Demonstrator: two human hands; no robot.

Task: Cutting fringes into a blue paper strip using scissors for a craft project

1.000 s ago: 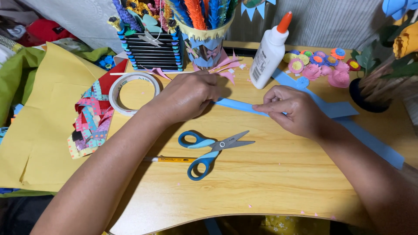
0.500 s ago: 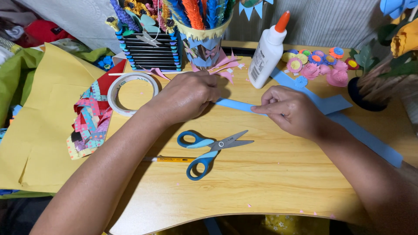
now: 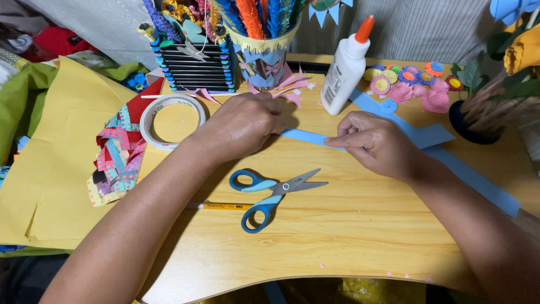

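**Two Hands on a Blue Paper Strip**

A round-edged wooden table is full of craft things, and a striped cloth hangs behind it. In the middle of the table lies a thin blue paper strip. The strip lies flat on the wood. Its long side runs from left to right, and the right end sits a little lower than the left end.

The left hand is curled, with its back up, and it presses down on the left end of the strip. The fingertips are tucked under, so I cannot tell if they pinch the paper. The right hand pinches the other end of the strip between the thumb and the first finger. Only the short part between the two hands shows.

Just in front of the hands lie blue scissors. Their blades are a bit open and point to the right. A yellow pencil lies under the scissors' handles.

A white glue bottle with an orange cap stands behind the right hand. A wider blue paper band runs slanted under the right arm. Little paper flowers sit near the bottle. A roll of tape lies to the left, next to a big yellow sheet and some patterned paper scraps. A cup of paper feathers stands at the back.
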